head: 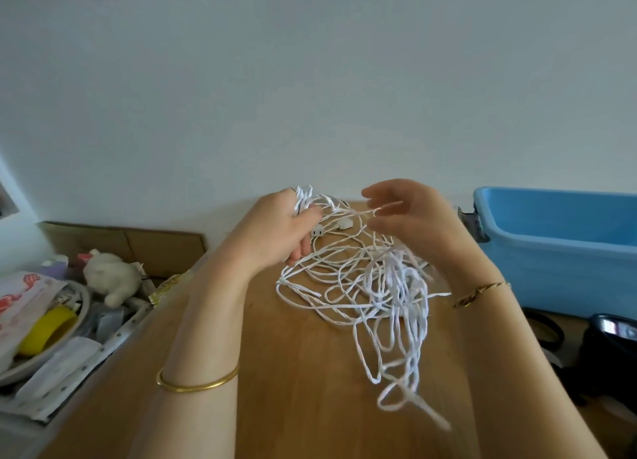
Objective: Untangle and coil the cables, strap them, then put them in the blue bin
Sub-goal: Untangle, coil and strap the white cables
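cables (358,288): lay tangled on the bench (275,389), loose loops nearest.
left hand (279,231): fingers (299,251) curled round a gathered bunch of loops.
right hand (413,217): pinched one strand, held taut.
step: untangling, seemingly; coil barely begun.
next: called for easing that strand free without tightening knots.
blue bin (558,248): stood far right, no cable visible inside.

Tangled white cables (365,286) on wooden table (310,389), in left hand (275,231) and right hand (413,217).
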Demonstrator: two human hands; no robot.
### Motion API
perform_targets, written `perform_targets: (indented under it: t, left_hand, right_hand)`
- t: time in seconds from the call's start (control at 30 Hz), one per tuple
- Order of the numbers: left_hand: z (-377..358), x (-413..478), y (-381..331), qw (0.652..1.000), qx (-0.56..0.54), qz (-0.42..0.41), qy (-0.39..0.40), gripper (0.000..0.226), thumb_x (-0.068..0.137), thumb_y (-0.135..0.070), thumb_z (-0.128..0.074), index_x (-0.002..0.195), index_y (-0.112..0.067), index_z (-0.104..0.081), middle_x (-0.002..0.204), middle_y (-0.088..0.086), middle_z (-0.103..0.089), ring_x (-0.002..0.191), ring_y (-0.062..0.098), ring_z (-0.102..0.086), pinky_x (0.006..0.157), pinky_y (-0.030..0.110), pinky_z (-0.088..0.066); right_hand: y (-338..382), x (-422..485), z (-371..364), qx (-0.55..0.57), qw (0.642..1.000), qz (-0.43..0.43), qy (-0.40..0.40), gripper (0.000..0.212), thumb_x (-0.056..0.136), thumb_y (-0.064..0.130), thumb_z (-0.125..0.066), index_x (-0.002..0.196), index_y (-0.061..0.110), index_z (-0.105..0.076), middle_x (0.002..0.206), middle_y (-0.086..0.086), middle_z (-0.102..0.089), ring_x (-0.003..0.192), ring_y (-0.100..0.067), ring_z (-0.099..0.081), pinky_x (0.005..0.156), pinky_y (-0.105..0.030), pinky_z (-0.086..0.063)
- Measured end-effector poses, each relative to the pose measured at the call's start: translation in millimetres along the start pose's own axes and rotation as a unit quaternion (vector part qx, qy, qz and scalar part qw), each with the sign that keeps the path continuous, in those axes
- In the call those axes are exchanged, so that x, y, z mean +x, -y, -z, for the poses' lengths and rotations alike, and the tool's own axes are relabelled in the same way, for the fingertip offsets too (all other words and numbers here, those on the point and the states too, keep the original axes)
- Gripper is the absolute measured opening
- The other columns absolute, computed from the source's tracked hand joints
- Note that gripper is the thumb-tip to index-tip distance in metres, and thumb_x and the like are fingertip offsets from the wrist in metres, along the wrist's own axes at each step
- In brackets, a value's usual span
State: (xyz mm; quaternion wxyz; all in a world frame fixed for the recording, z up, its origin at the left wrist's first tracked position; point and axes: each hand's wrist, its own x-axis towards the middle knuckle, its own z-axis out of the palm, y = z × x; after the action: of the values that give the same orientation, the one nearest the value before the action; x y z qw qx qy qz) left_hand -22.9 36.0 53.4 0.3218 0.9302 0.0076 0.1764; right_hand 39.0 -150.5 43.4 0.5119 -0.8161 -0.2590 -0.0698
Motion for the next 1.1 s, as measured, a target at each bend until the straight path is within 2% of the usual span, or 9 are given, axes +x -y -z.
perform_targets:
  t: [0.2, 0.3, 0.4, 0.5, 0.63, 0.77, 0.93, 0.97, 1.1]
  left_hand:
    - [-1, -1, -5, 1.000, 0.020, -0.005, 0.008, 0.045, 0.095, -0.030, -0.042, 0.061, -0.005, -0.059, 0.045, 0.002, -0.060, 0.043, 0.013, -0.055, 0.053, 0.025, -0.036]
    - [-2, -1, -5, 0.999, 0.036, -0.010, 0.003, 0.048, 0.094, -0.033, -0.040, 0.057, -0.008, -0.058, 0.045, 0.002, -0.060, 0.041, 0.011, -0.054, 0.054, 0.026, -0.037]
    - [-3, 0, -5, 1.000, 0.023, -0.006, 0.003, 0.041, 0.094, -0.029, -0.042, 0.067, -0.006, -0.062, 0.049, 0.004, -0.063, 0.043, 0.014, -0.057, 0.056, 0.027, -0.040]
    - [-2, -1, -2, 0.999, 0.015, 0.022, 0.021, 0.039, 0.094, -0.027, -0.045, 0.068, -0.004, -0.062, 0.047, 0.004, -0.062, 0.040, 0.013, -0.054, 0.054, 0.025, -0.039]
    - [5, -6, 0, 0.976, -0.065, 0.076, 0.191, 0.029, 0.091, -0.023, -0.050, 0.095, 0.003, -0.062, 0.056, 0.008, -0.065, 0.040, 0.016, -0.051, 0.049, 0.023, -0.042]
    - [15, -11, 1, 0.874, -0.339, 0.004, 0.349, 0.036, 0.082, -0.020, -0.052, 0.096, 0.011, -0.065, 0.051, 0.007, -0.057, 0.032, 0.006, -0.041, 0.037, 0.019, -0.042]
    - [16, 2, 6, 0.596, -0.652, 0.008, 0.468, 0.043, 0.096, -0.010, -0.039, 0.125, 0.022, -0.042, 0.068, 0.018, -0.062, 0.043, 0.011, -0.046, 0.046, 0.025, -0.049]
    - [15, 6, 8, 0.578, -0.677, 0.016, 0.455, 0.043, 0.097, -0.009, -0.036, 0.128, 0.021, -0.039, 0.071, 0.019, -0.062, 0.046, 0.013, -0.046, 0.049, 0.027, -0.048]
    - [14, 11, 13, 0.590, -0.711, 0.014, 0.382, 0.046, 0.098, -0.018, -0.043, 0.129, 0.015, -0.046, 0.082, 0.015, -0.066, 0.054, 0.015, -0.061, 0.056, 0.025, -0.053]
  right_hand:
    - [22, -4, -17, -0.130, 0.987, 0.073, 0.065, 0.041, 0.077, 0.043, -0.068, 0.113, 0.024, -0.064, 0.107, 0.014, -0.064, 0.100, -0.002, -0.057, 0.088, -0.020, -0.045]
    - [25, -7, -28, -0.208, 0.969, 0.071, 0.115, 0.040, 0.072, 0.050, -0.065, 0.095, 0.018, -0.066, 0.094, 0.005, -0.067, 0.089, -0.014, -0.061, 0.081, -0.035, -0.050]
    - [24, -5, -34, -0.254, 0.959, 0.099, 0.075, 0.022, 0.083, 0.037, -0.064, 0.074, 0.017, -0.062, 0.075, 0.002, -0.062, 0.072, -0.019, -0.056, 0.067, -0.035, -0.047]
    - [20, -2, -24, -0.240, 0.964, 0.109, -0.010, 0.023, 0.089, 0.037, -0.059, 0.081, 0.018, -0.069, 0.078, 0.002, -0.067, 0.074, -0.019, -0.061, 0.069, -0.037, -0.051]
    - [15, 0, -8, -0.095, 0.987, 0.099, -0.083, 0.014, 0.087, 0.024, -0.062, 0.084, 0.016, -0.073, 0.074, 0.004, -0.069, 0.074, -0.017, -0.065, 0.072, -0.042, -0.054]
    - [12, -1, -5, -0.003, 0.995, 0.085, -0.044, 0.019, 0.089, 0.020, -0.061, 0.076, 0.010, -0.072, 0.061, 0.001, -0.066, 0.060, -0.010, -0.059, 0.068, -0.032, -0.050]
    - [15, -5, -6, 0.006, 0.991, 0.052, 0.125, 0.023, 0.091, 0.027, -0.059, 0.078, 0.014, -0.072, 0.062, -0.002, -0.068, 0.059, -0.018, -0.055, 0.065, -0.029, -0.048]
    - [15, -7, -6, 0.016, 0.987, 0.045, 0.150, 0.021, 0.091, 0.027, -0.058, 0.079, 0.018, -0.072, 0.063, -0.004, -0.069, 0.060, -0.019, -0.055, 0.067, -0.033, -0.049]
    - [15, -7, -4, 0.011, 0.984, 0.034, 0.174, 0.017, 0.090, 0.024, -0.061, 0.076, 0.016, -0.066, 0.061, -0.003, -0.068, 0.057, -0.018, -0.050, 0.066, -0.042, -0.046]
